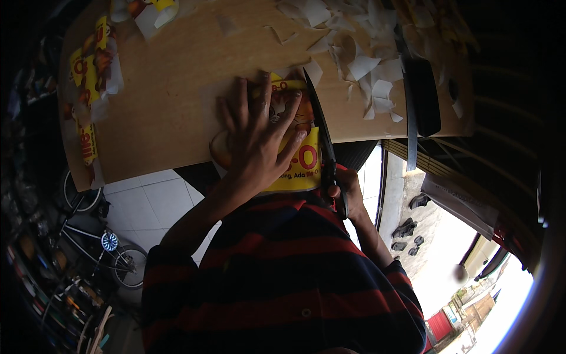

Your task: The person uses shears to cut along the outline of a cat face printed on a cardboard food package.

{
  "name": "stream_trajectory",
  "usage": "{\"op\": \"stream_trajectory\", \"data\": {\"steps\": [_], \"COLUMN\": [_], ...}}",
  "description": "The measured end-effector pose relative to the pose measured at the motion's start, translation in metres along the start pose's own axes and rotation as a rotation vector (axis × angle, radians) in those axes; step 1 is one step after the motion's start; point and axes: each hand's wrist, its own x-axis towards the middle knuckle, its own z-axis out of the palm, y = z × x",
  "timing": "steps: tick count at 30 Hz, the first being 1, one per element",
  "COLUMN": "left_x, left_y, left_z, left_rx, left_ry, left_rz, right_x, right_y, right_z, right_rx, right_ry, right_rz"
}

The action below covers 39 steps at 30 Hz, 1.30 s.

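My left hand (259,130) lies flat with its fingers spread, pressing on a yellow and red printed sheet (305,168) at the table's near edge. Part of the print, a picture in brown and orange, is covered by my fingers. My right hand (349,192) is closed around the black handles of a pair of scissors (321,124). Their long dark blades point away from me along the sheet's right edge, with the tip beside a pale paper corner. I cannot tell how far apart the blades are.
White paper scraps (365,68) litter the table (171,106) at the far right, beside a black oblong object (422,97) and a long flat strip (411,147). Printed yellow cut-outs (91,76) lie along the left edge. A bicycle (109,242) stands lower left; several dark shoes (405,229) lie at right.
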Motion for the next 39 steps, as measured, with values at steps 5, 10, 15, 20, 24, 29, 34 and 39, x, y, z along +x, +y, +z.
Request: {"op": "stream_trajectory", "data": {"steps": [5, 10, 15, 20, 24, 29, 34, 39], "left_x": [-0.002, -0.002, -0.004, -0.006, -0.006, -0.008, -0.008, -0.008], "left_y": [-0.002, -0.004, -0.005, -0.006, -0.007, -0.009, -0.008, -0.008], "left_z": [0.0, 0.003, -0.001, 0.0, 0.0, 0.002, 0.001, -0.001], "left_rx": [-0.005, 0.027, 0.015, 0.014, 0.019, 0.013, 0.01, -0.021], "left_ry": [0.006, 0.006, -0.013, -0.017, -0.003, 0.016, 0.006, 0.027], "left_rz": [0.027, 0.047, 0.054, 0.052, 0.072, 0.084, 0.084, 0.093], "right_x": [0.002, 0.005, 0.006, 0.009, 0.01, 0.02, 0.035, 0.046], "right_y": [-0.013, -0.013, -0.016, -0.02, -0.018, -0.032, -0.037, -0.053], "right_z": [-0.008, -0.019, -0.029, -0.025, -0.027, -0.028, -0.037, -0.04], "right_rx": [-0.09, -0.199, -0.245, -0.23, -0.262, -0.392, -0.43, -0.355], "right_ry": [0.002, 0.037, 0.007, 0.021, 0.039, 0.029, 0.033, 0.037], "right_rz": [-0.006, -0.031, 0.029, 0.031, 0.052, -0.071, -0.141, -0.043]}}
